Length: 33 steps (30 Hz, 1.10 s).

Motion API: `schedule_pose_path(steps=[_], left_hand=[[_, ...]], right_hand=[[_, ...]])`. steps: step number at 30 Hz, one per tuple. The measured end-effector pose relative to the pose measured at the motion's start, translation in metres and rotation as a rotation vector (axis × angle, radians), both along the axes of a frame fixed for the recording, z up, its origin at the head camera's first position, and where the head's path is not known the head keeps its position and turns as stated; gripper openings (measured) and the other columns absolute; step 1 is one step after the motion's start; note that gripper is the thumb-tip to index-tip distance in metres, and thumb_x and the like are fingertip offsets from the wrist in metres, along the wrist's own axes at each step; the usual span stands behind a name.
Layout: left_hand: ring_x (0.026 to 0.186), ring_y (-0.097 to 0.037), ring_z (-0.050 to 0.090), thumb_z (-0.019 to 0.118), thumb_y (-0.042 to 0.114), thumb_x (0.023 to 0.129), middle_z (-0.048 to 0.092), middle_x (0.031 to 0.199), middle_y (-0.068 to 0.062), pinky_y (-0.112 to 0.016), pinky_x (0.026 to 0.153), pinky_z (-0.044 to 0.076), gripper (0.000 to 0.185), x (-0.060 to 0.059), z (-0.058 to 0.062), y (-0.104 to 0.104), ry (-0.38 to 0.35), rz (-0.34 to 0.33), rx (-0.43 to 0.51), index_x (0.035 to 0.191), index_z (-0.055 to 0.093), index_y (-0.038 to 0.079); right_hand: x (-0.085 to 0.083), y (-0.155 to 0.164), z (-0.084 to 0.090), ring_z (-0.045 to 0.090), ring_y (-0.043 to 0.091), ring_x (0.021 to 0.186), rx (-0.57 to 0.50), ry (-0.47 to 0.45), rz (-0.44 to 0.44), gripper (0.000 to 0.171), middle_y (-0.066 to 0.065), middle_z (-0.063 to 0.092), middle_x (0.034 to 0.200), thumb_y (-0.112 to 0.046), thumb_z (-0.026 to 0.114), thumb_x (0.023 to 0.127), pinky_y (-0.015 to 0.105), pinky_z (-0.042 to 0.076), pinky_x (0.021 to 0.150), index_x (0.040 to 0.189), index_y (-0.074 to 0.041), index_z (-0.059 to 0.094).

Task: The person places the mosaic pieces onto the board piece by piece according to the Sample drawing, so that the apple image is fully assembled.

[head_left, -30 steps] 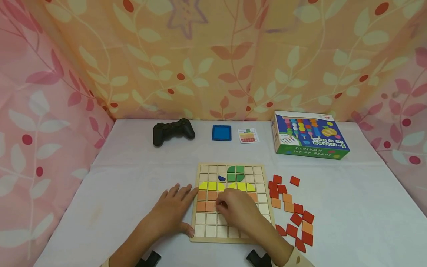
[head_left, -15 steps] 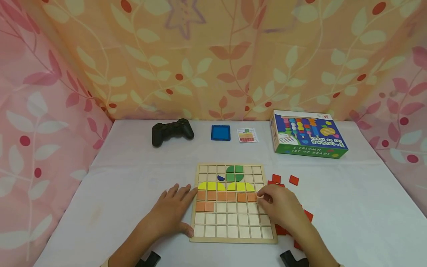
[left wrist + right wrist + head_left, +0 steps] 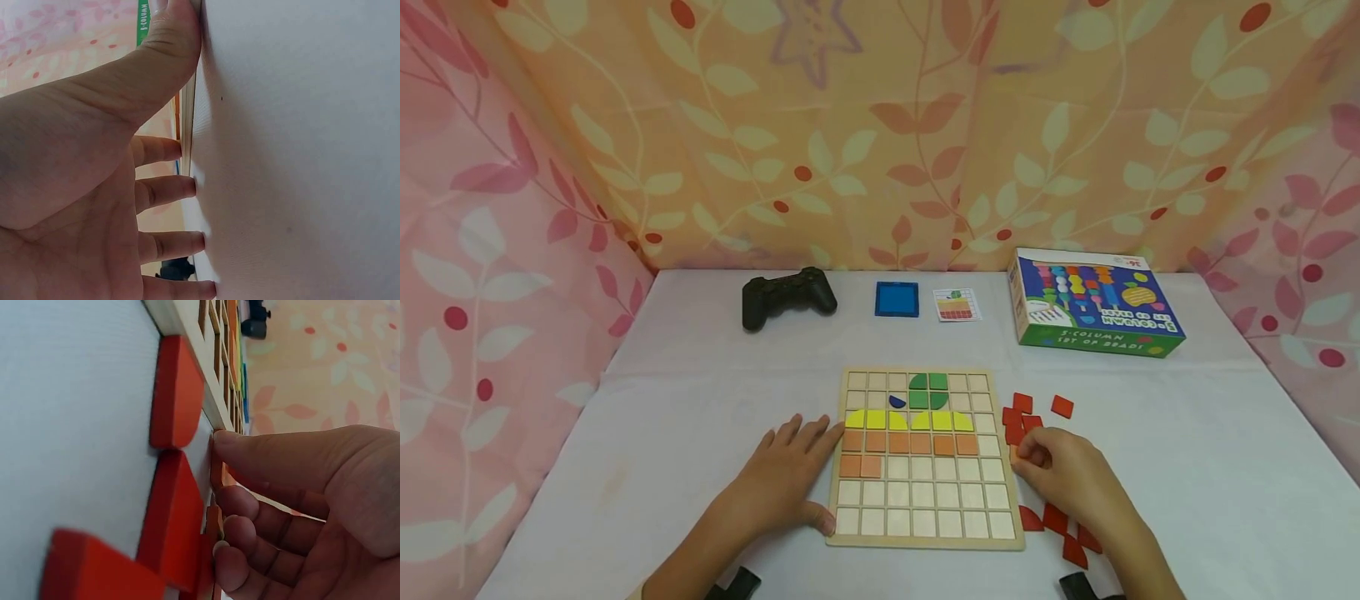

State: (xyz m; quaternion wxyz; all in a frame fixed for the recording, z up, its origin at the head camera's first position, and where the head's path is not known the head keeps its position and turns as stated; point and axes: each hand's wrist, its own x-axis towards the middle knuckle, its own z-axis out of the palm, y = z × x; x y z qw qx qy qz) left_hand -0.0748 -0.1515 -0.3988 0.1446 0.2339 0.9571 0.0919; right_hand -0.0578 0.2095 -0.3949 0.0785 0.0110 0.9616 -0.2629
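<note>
The wooden grid board (image 3: pixel 922 541) lies flat on the table. Along its left edge rests my left hand (image 3: pixel 781 473), fingers spread and straight, thumb near the lower corner; in the left wrist view fingertips (image 3: pixel 187 186) meet the board's side. Just past the right edge, my right hand (image 3: pixel 1067 471) pinches an orange square tile (image 3: pixel 217 464) between thumb and fingers, low at the table. The board carries green tiles (image 3: pixel 928 391), a row of yellow tiles (image 3: pixel 898 420), a full-looking run of orange tiles (image 3: pixel 898 442) and two more below, plus a small blue piece (image 3: pixel 897 402).
Several red tiles (image 3: pixel 1055 518) lie loose right of the board, above and below my right hand. Farther back are a black game controller (image 3: pixel 788 298), a blue square tray (image 3: pixel 897 299), a small pattern card (image 3: pixel 957 305) and a toy box (image 3: pixel 1093 302). Patterned curtains surround the table.
My right hand has left the orange rows and moved right, off the board, to the loose tiles, where it takes hold of an orange one. The left hand stays put.
</note>
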Motion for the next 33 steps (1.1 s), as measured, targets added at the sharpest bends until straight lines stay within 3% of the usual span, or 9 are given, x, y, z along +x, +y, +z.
schedule_pose_path(steps=[9,20,27,33], left_hand=[[0.141,-0.049,0.03,0.087,0.065,0.053,0.039,0.156,-0.016,-0.068,0.105,0.031,0.124,0.0005,-0.0014,-0.0007,-0.005,0.005,-0.004,0.155,0.039,0.013],[0.142,-0.049,0.029,0.089,0.063,0.053,0.038,0.156,-0.016,-0.068,0.106,0.03,0.123,0.0018,-0.0002,0.0008,-0.013,0.016,-0.001,0.155,0.039,0.014],[0.142,-0.049,0.03,0.089,0.063,0.053,0.038,0.156,-0.016,-0.069,0.106,0.03,0.123,0.0017,-0.0004,0.0009,-0.014,0.016,0.005,0.154,0.04,0.014],[0.139,-0.054,0.03,0.088,0.059,0.056,0.039,0.154,-0.019,-0.072,0.102,0.032,0.104,0.0024,0.0007,0.0007,-0.01,-0.02,0.029,0.146,0.049,0.024]], right_hand=[[-0.0012,0.001,-0.0033,0.05,0.017,0.069,0.005,-0.005,-0.023,0.027,-0.001,0.053,0.072,-0.019,0.086,0.079,0.032,0.045,0.058,0.095,-0.01,0.067],[-0.0007,0.0009,-0.0033,0.049,0.017,0.069,0.018,-0.028,-0.032,0.028,0.0,0.051,0.072,-0.021,0.086,0.079,0.031,0.043,0.056,0.097,-0.008,0.069],[0.0015,0.0007,-0.0039,0.049,0.018,0.071,0.02,0.027,-0.025,0.027,0.001,0.052,0.074,-0.019,0.087,0.077,0.031,0.043,0.059,0.095,-0.006,0.071],[0.0023,0.0019,-0.0042,0.051,0.019,0.073,0.016,0.044,-0.025,0.026,0.001,0.055,0.078,-0.02,0.084,0.078,0.033,0.045,0.063,0.094,-0.005,0.071]])
